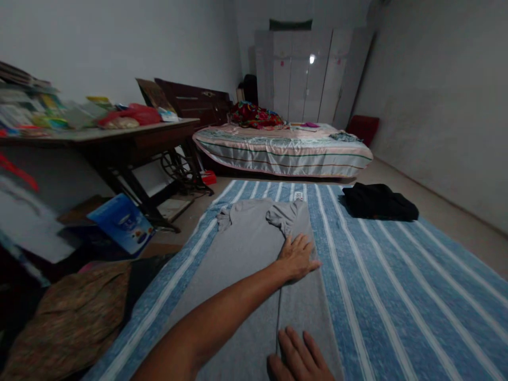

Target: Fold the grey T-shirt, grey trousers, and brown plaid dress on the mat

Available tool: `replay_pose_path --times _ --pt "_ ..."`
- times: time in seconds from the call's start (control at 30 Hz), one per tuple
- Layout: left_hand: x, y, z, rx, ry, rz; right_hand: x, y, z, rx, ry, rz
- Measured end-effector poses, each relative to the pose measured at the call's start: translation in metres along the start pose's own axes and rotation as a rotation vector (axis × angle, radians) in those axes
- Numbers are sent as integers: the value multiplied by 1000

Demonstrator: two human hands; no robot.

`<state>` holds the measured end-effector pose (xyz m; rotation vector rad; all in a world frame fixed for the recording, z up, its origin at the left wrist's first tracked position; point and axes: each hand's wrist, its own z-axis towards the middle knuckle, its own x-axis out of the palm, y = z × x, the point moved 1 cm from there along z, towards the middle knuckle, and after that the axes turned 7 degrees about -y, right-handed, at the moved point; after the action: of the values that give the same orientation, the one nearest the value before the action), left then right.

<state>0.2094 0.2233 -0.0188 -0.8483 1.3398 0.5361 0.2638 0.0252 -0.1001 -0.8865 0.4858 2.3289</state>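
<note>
A grey shirt [246,248] lies folded lengthwise on a blue and white striped sheet [389,286], its sleeves bunched at the far end. My left hand [298,257] reaches across and rests flat on the shirt's right side, fingers spread. At the bottom edge of the view my right hand [299,360] lies flat on the near part of the shirt, fingers stretched out. Neither hand holds anything.
A folded black garment [379,202] sits on the sheet at the far right. A bed [281,148] and a white wardrobe [305,74] stand at the back. A cluttered table [119,135] is at left, with a blue box [121,222] and a brown patterned cloth [67,317] below.
</note>
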Motion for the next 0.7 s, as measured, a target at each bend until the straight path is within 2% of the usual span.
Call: replay_pose_path --times 0.17,0.4,0.5,0.57,0.63,0.7 --pt "-1 -4 -35 -11 -16 -9 -15 -2 -1 -22 -7 -29" --pt "-1 -5 -42 -105 31 -24 -18 10 3 26 51 -41" --pt "2 -3 -42 -112 29 -38 -32 9 19 78 61 21" --pt "5 -1 -42 -109 17 -39 -47 -3 40 160 101 135" --pt "7 1 -42 -110 13 -27 -62 -26 67 257 187 201" --pt "8 1 -42 -89 31 -12 -69 -58 97 343 140 180"
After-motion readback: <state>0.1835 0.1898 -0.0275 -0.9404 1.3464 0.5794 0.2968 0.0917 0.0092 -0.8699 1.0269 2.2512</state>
